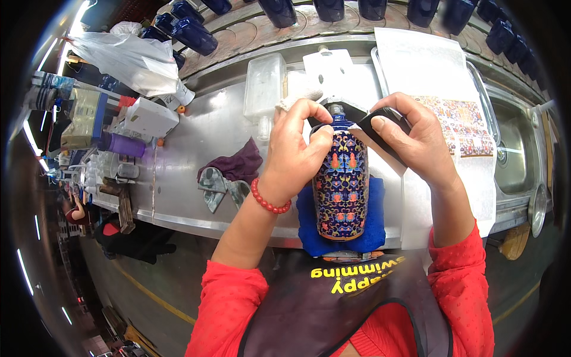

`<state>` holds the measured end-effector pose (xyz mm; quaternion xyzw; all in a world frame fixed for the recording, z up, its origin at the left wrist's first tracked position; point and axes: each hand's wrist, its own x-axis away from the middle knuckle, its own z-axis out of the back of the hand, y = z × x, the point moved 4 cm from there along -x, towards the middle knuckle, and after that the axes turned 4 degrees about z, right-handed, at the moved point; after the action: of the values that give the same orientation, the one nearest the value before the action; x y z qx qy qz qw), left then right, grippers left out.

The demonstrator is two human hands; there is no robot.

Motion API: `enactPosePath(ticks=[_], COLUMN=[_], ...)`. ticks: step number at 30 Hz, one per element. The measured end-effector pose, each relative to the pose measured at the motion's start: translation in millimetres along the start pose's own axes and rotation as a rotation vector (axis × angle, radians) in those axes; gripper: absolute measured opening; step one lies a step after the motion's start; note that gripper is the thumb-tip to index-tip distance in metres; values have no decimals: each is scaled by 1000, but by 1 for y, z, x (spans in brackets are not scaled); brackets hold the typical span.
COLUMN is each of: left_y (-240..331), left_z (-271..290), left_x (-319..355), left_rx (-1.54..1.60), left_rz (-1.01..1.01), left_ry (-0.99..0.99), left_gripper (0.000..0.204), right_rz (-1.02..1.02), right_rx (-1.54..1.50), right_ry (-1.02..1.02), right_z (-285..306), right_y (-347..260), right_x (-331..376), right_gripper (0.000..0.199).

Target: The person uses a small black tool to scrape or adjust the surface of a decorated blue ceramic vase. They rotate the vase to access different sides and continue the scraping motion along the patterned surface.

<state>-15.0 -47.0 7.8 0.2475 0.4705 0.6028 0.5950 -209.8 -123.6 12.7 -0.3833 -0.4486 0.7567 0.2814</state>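
Observation:
A dark blue ceramic bottle (340,190) with a colourful floral pattern lies on a folded blue towel (376,217), its neck pointing away from me. My left hand (300,146) is closed at the bottle's shoulder, thumb and forefinger pinched at its left edge. What lies between those fingertips is partly hidden. On the other side, my right hand (416,134) grips a flat black scraper (389,126) by its thick edge. The scraper's thin, brownish edge slants down beside the bottle's upper right side.
A patterned transfer sheet (470,128) lies over white paper (416,59) at the right, before a metal sink (514,149). Left of the bottle are a purple cloth (241,162) and a clear plastic tub (263,86). Several plain blue bottles (329,9) line the far slatted conveyor.

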Motion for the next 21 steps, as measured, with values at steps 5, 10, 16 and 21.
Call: enactPosePath(ticks=[5,10,16,21], left_y=[3,10,15,15], left_z=[2,6,-1,-4], left_x=[2,15,38,38], left_rx=[-80,-267,-633,-654], left_rz=[-116,-355,-476,-481], left_ry=[33,137,145,128], left_gripper=[10,16,34,35], right_rz=[-57,-71,-53,-53], right_rx=[-78,-26,-19,-18], right_ry=[-64,-38,-9,-3], right_z=[1,3,4,4], right_y=[2,3,5,4], right_x=[2,3,4,5], right_gripper=[18,19,17,17])
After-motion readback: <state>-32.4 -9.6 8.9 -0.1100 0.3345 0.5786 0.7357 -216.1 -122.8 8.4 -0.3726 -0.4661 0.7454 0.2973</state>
